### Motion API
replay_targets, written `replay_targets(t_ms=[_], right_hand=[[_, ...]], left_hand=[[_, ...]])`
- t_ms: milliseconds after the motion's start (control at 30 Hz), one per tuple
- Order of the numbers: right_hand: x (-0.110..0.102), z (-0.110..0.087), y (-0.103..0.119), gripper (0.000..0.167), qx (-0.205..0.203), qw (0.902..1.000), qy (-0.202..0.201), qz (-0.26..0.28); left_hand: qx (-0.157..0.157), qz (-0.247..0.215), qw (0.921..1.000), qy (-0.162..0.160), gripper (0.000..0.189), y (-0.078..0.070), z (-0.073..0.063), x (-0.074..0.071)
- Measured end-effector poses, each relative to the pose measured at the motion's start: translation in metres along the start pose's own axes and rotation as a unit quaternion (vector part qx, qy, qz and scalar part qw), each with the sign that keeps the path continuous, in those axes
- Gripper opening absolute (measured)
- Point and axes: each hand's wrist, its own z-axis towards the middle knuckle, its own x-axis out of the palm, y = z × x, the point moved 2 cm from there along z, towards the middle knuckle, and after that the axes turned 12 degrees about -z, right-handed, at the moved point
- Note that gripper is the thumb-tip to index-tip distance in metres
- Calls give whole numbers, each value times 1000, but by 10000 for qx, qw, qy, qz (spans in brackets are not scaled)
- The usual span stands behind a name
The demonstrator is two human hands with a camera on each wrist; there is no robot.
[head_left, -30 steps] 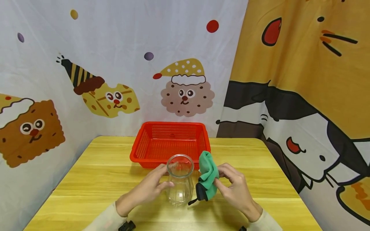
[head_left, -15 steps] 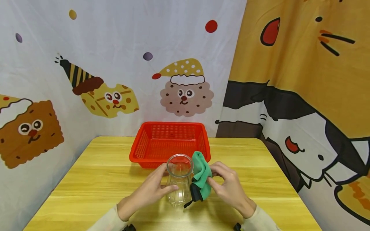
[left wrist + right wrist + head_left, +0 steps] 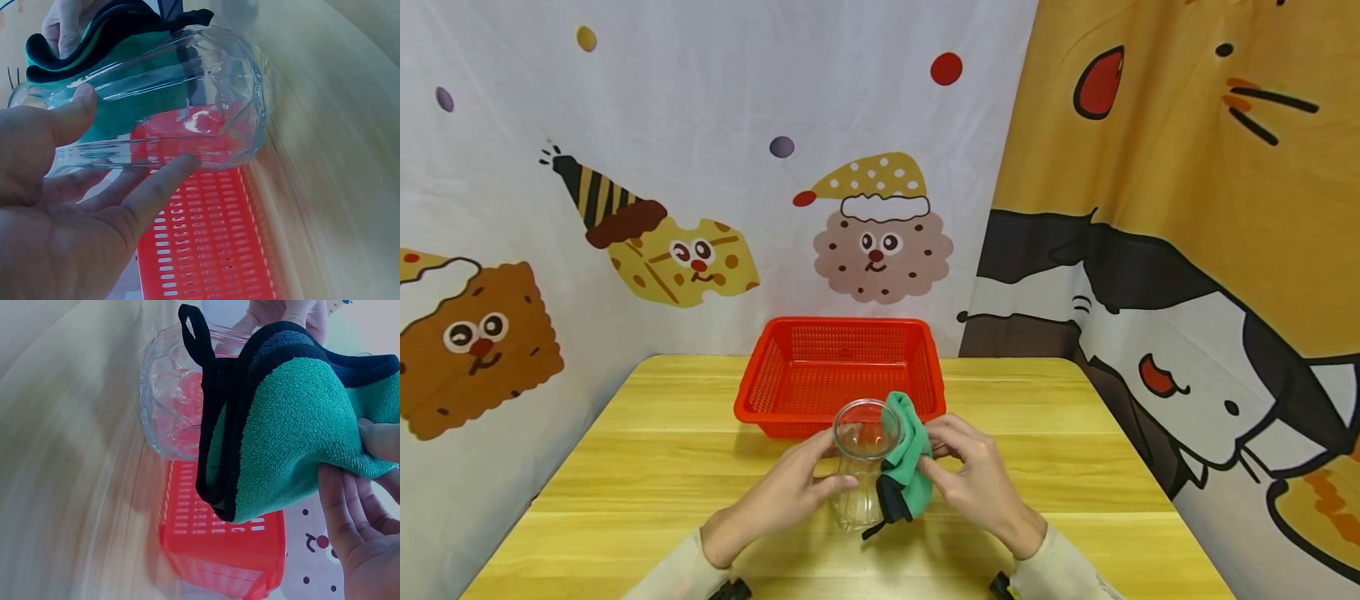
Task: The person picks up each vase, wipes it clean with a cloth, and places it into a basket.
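The glass jar (image 3: 862, 463) stands upright on the worktop (image 3: 625, 467), mouth up, the left hand (image 3: 790, 492) curled around its left side. The right hand (image 3: 970, 479) pinches the green cloth (image 3: 906, 467), which touches the jar's right side by the rim.

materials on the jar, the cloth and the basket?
Jar: clear glass by the look, faceted base with sharp glints; hard clear plastic not excluded.
Cloth: green looped terry, likely microfibre, matte, with black edging and hanging loop.
Basket: red moulded plastic, slightly glossy, slotted mesh walls and floor.
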Motion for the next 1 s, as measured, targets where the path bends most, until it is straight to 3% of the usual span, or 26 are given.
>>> replay_targets(t_ms=[367, 700, 1000], right_hand=[[9, 6, 6, 59, 17, 9989, 454, 75], [12, 8, 8, 45, -229, 9987, 108, -433], [13, 11, 15, 38, -287, 9967, 198, -735]], left_hand=[[27, 72, 10000, -49, 61, 3, -1, -4], [-81, 112, 9999, -75, 64, 4, 1, -2], [-3, 201, 9998, -47, 62, 1, 1, -1]])
